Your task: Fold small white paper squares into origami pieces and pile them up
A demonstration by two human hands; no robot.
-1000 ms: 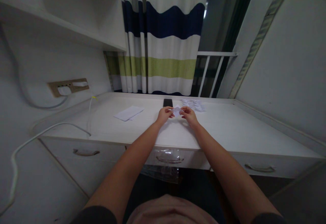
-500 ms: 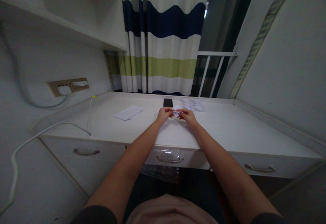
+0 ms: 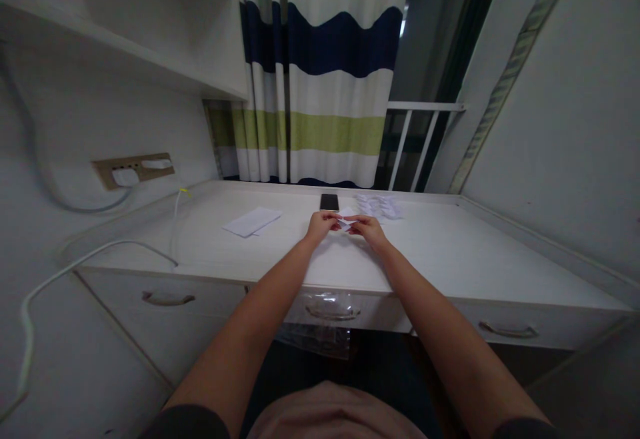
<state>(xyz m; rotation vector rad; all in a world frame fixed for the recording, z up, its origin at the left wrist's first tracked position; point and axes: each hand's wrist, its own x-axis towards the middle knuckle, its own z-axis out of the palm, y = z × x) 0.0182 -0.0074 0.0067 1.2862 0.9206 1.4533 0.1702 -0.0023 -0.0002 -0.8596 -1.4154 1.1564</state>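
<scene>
A small folded piece of white paper [image 3: 345, 224] is held between my two hands, above the middle of the white desk. My left hand [image 3: 321, 225] pinches its left side with thumb and fingers. On the other side, my right hand [image 3: 367, 227] grips the paper's right edge, fingers bent around it. The paper's exact folds are too small to make out. Just behind my hands lie a black phone [image 3: 329, 202] and, to the right, a group of several folded white paper pieces [image 3: 380, 206].
Flat white paper sheets [image 3: 253, 221] lie on the desk [image 3: 450, 252] to the left. A white cable [image 3: 125, 242] runs over the desk's left edge from near a wall socket [image 3: 133, 170]. Clear plastic [image 3: 327, 306] hangs at the middle drawer. A striped curtain [image 3: 340, 92] hangs behind.
My fingers have shifted very slightly on the folded paper, which is tilted a little differently. Both hands stay in the same place, and the other things have not moved.
</scene>
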